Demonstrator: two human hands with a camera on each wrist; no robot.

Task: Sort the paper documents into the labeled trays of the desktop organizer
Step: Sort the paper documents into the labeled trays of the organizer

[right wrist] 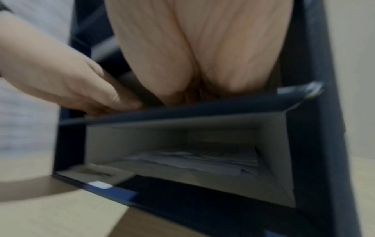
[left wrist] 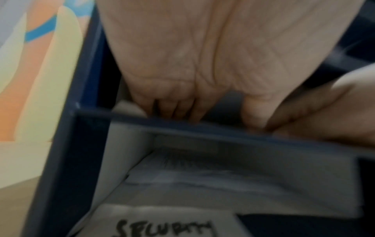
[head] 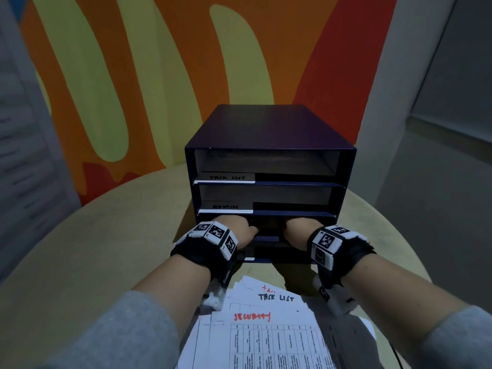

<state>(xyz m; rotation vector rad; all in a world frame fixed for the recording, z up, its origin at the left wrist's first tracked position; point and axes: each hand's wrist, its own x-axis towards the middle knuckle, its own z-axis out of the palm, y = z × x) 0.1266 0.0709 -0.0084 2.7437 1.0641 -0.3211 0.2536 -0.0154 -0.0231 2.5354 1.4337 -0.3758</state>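
A dark blue desktop organizer [head: 269,126] stands on the table with stacked trays labeled TASK LIST [head: 227,177] and ADMIN [head: 225,206]. Both my left hand [head: 237,227] and right hand [head: 300,230] reach side by side into the third tray; their fingertips are hidden inside it. In the left wrist view my left hand [left wrist: 198,110] passes over the shelf edge, with the SECURITY label [left wrist: 162,227] on the bottom tray below. That bottom tray holds papers [right wrist: 192,160]. My right hand [right wrist: 192,89] is likewise deep in the slot. A loose stack of documents [head: 266,336] lies in front of me.
The organizer sits on a round beige table [head: 106,235] against a wall painted orange, yellow and red. The top sheets of the stack carry handwritten "TASK LIST" and red "SECURITY". Grey sleeves cover both forearms.
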